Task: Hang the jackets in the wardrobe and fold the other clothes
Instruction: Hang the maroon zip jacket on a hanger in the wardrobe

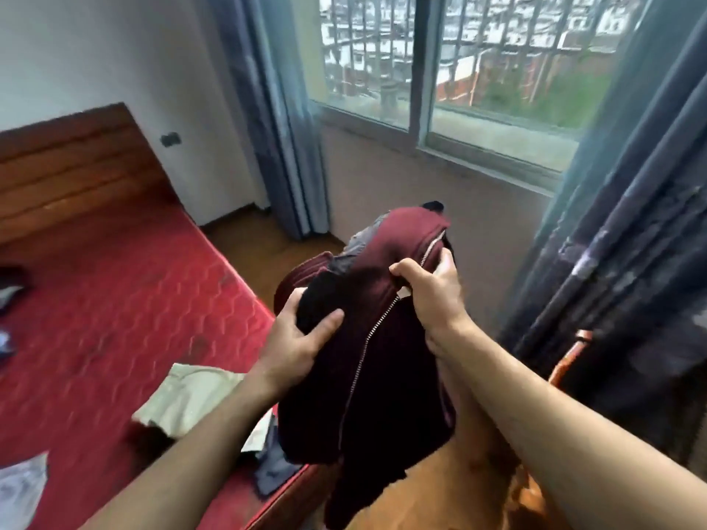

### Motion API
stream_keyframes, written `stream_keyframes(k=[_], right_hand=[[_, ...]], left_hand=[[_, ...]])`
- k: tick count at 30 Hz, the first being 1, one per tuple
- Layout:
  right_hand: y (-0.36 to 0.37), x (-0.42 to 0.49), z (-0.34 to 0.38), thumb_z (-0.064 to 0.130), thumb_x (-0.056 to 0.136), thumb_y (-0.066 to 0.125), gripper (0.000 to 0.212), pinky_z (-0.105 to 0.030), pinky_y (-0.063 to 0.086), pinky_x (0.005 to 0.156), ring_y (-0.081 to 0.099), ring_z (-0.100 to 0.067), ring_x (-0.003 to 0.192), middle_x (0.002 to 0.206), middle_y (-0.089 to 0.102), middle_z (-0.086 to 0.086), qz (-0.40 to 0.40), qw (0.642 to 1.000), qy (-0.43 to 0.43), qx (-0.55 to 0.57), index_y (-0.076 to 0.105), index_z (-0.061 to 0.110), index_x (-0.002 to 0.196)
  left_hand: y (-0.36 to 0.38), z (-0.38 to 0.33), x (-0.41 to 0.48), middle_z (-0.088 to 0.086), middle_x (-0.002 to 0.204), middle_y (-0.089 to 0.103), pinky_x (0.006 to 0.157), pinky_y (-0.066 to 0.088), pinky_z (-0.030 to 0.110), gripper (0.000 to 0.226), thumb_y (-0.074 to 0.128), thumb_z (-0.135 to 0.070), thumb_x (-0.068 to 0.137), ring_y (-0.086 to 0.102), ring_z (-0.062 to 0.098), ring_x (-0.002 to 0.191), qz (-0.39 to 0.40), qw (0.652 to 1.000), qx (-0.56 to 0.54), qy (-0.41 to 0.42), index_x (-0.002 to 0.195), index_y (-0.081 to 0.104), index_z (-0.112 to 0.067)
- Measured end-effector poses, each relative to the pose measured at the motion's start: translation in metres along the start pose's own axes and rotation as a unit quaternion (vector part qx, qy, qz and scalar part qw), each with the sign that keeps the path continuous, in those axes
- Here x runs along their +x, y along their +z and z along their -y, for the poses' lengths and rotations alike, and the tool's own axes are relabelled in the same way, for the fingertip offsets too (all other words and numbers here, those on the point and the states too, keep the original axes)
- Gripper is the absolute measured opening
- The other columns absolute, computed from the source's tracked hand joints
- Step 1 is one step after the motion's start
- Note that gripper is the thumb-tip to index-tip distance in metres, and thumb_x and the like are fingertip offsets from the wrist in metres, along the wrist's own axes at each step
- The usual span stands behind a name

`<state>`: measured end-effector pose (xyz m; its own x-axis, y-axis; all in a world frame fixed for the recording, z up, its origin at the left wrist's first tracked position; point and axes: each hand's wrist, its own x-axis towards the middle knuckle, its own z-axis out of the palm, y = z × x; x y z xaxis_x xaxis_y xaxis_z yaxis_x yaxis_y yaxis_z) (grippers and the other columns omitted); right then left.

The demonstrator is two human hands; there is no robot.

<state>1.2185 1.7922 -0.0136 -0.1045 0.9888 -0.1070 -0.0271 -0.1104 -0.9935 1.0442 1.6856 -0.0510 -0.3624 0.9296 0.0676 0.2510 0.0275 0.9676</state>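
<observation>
Left of the left hand's fingers [291, 304], a beige garment [191, 395] lies on the red bed [114, 300]. The left hand [302, 338] grips a dark fold of the maroon jacket [401, 376], which is held up in the air beside the bed's edge. Its zipper [367, 338] runs down between both hands. The right hand [432, 288] clutches the fabric beside the zipper's top. Right of those fingers hangs a dark curtain [631, 262].

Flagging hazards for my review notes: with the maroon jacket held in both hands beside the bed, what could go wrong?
The maroon jacket hangs bunched from the left hand and right hand, its hem loose above the wooden floor; it may drag. The grey garment droops over the bed edge and might slide off.
</observation>
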Motion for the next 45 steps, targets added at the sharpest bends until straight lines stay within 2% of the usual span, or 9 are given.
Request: stream_keyframes(k=[2,7,13,15,20,25,28,35,45], right_hand=[[0.049,-0.019,-0.006,0.032,0.066,0.077,0.045,-0.051,0.059,0.088,0.069,-0.021,0.081,0.094,0.074,-0.002,0.063,0.998,0.011,0.001,0.06,0.023,0.106],[0.186,-0.095,-0.025,0.036,0.062,0.077,0.045,-0.054,0.057,0.092,0.067,-0.021,0.081,0.088,0.073,0.003,0.211,0.977,0.026,-0.002,0.061,0.025,0.102],[0.354,-0.244,-0.058,0.019,0.075,0.075,0.023,-0.044,0.053,0.081,0.062,-0.014,0.076,0.077,0.067,0.008,0.371,0.928,0.03,-0.002,0.06,0.024,0.092],[0.404,-0.298,-0.069,0.012,0.077,0.073,0.021,-0.039,0.049,0.075,0.057,-0.013,0.07,0.071,0.062,0.01,0.423,0.905,0.043,0.002,0.058,0.023,0.088],[0.503,-0.428,-0.08,0.008,0.073,0.07,0.025,-0.037,0.05,0.072,0.06,-0.02,0.075,0.075,0.063,-0.001,0.561,0.825,0.066,-0.001,0.06,0.015,0.094],[0.578,-0.536,-0.093,0.002,0.07,0.067,0.036,-0.044,0.055,0.078,0.064,-0.027,0.081,0.084,0.065,-0.01,0.667,0.739,0.092,-0.019,0.059,0.005,0.105],[0.618,-0.592,-0.1,-0.008,0.076,0.061,0.035,-0.037,0.059,0.07,0.068,-0.024,0.08,0.085,0.069,-0.009,0.711,0.695,0.106,-0.025,0.062,0.006,0.108],[0.72,-0.699,-0.124,-0.008,0.072,0.06,0.037,-0.053,0.057,0.088,0.069,-0.036,0.09,0.094,0.07,-0.019,0.782,0.608,0.131,-0.04,0.066,0.006,0.105],[0.845,-0.851,-0.131,-0.011,0.077,0.057,0.046,-0.046,0.058,0.085,0.071,-0.033,0.093,0.105,0.075,-0.02,0.849,0.504,0.142,-0.073,0.069,0.011,0.116]], left_hand=[[-0.049,0.01,-0.029,0.004,0.107,0.075,0.097,0.055,0.046,0.032,0.077,-0.027,0.089,0.072,0.019,0.1,-0.052,0.998,0.013,-0.017,0.117,0.063,-0.018],[-0.178,0.034,-0.127,-0.003,0.11,0.074,0.101,0.052,0.05,0.078,0.073,-0.075,0.071,0.07,0.017,0.104,-0.209,0.975,0.062,-0.047,0.124,0.06,-0.019],[-0.316,0.06,-0.282,-0.03,0.101,0.071,0.091,0.045,0.012,0.022,0.074,-0.037,0.091,0.064,-0.012,0.098,-0.354,0.926,0.089,-0.101,0.107,0.06,-0.035],[-0.356,0.069,-0.334,-0.034,0.098,0.069,0.084,0.041,0.004,0.021,0.073,-0.027,0.092,0.063,-0.014,0.095,-0.402,0.904,0.092,-0.113,0.105,0.059,-0.035],[-0.434,0.083,-0.458,-0.02,0.095,0.07,0.081,0.045,0.013,0.023,0.075,-0.031,0.091,0.064,-0.004,0.09,-0.491,0.854,0.098,-0.143,0.107,0.059,-0.026],[-0.484,0.09,-0.551,-0.009,0.102,0.07,0.091,0.052,0.033,0.034,0.073,-0.045,0.089,0.067,0.008,0.099,-0.56,0.803,0.1,-0.175,0.114,0.057,-0.028],[-0.514,0.097,-0.595,-0.005,0.097,0.07,0.088,0.055,0.04,0.036,0.073,-0.051,0.086,0.068,0.011,0.093,-0.602,0.768,0.103,-0.194,0.11,0.056,-0.03],[-0.591,0.123,-0.661,-0.011,0.086,0.066,0.071,0.05,0.019,0.026,0.074,-0.044,0.088,0.066,0.008,0.083,-0.684,0.688,0.092,-0.225,0.1,0.056,-0.031],[-0.701,0.138,-0.743,-0.009,0.095,0.069,0.08,0.059,0.035,0.034,0.076,-0.049,0.085,0.07,0.01,0.088,-0.777,0.587,0.027,-0.226,0.104,0.056,-0.029]])
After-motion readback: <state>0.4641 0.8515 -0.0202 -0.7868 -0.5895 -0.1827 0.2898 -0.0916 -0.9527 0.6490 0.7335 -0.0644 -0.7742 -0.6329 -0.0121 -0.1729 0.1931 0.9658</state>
